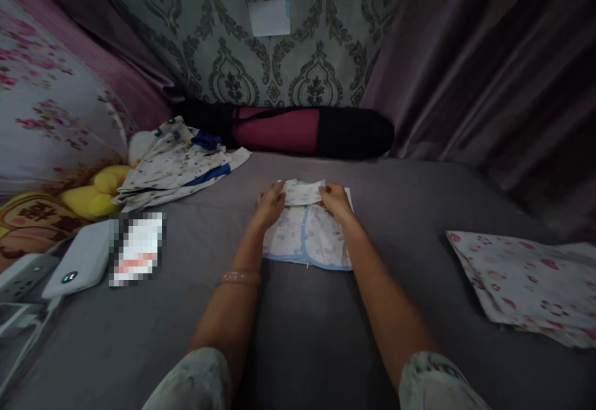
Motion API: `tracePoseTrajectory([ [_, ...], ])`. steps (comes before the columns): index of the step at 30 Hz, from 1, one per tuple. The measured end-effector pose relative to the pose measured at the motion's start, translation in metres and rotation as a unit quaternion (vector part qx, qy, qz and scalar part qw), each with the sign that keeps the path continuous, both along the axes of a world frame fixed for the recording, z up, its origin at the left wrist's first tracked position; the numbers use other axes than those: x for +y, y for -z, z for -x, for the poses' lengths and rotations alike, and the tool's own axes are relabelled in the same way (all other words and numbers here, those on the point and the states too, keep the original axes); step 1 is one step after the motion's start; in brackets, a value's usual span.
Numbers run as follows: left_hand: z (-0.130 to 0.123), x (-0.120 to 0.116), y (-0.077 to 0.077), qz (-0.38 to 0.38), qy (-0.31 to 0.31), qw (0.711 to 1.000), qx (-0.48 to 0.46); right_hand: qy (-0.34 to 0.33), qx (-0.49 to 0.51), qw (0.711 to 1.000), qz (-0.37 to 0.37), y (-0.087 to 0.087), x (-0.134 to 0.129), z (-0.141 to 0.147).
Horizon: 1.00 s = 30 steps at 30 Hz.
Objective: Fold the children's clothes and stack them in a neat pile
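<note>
Small white cotton garment with light-blue trim and a faint print (326,245) lay near the middle of the plain grey bed sheet (195,310), in front of the person; left hand (271,204) had a narrow grip on the left end of the turned-over upper band (302,194); right hand (336,199) pinched its right end, grip narrow too; how firmly either pressed, couldn't tell.

Handling it well called for even tension between both hands, band edge level, light fingertips so the thin cloth didn't bunch, lower panels left lying flat; uneven pull could have skewed the band or dragged the hem.

Garment looked soft, thin, slightly creased; blue binding ran down the front and around the curved hem; small pale tie stuck out at the bottom edge; band hid part of the top.

Rumpled printed clothes (172,164) lay beyond, to the left; folded white cloth with pink-red hearts (535,279) lay well apart on the right.
</note>
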State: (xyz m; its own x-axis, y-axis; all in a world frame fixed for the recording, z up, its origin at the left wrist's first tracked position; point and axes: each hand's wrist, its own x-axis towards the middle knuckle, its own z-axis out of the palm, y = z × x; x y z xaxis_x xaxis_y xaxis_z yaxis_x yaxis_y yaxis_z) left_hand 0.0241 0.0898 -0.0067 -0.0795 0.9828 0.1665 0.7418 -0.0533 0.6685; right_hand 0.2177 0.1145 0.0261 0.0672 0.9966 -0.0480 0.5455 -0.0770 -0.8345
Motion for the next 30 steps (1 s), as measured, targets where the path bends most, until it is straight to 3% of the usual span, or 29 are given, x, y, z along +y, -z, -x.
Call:
tracePoseTrajectory([
  [3,0.0,-0.008,0.004,0.037,-0.003,0.995,0.087,-0.001,-0.153,0.988,-0.035,-0.004,-0.006,-0.003],
  [7,0.002,-0.01,0.003,0.054,0.015,0.989,0.135,0.008,-0.258,0.966,-0.019,-0.009,-0.02,-0.002],
  [14,0.006,-0.008,0.01,0.049,0.026,0.987,0.148,0.036,-0.301,0.952,-0.028,-0.011,-0.031,0.007],
  [19,-0.002,-0.012,-0.015,0.037,0.008,0.988,0.151,0.06,-0.311,0.946,-0.068,-0.01,-0.032,0.008],
  [21,-0.01,-0.011,-0.027,0.016,0.006,0.989,0.147,0.038,-0.327,0.936,-0.122,-0.009,-0.032,0.009],
  [24,-0.026,-0.008,-0.033,-0.022,0.042,0.989,0.14,-0.049,-0.329,0.921,-0.201,-0.007,-0.031,0.014],
  [27,-0.038,-0.006,-0.026,-0.038,0.076,0.985,0.149,-0.141,-0.331,0.908,-0.215,-0.002,-0.033,0.02],
  [30,-0.042,-0.009,-0.017,-0.021,0.09,0.978,0.187,-0.189,-0.338,0.902,-0.19,0.004,-0.035,0.023],
])
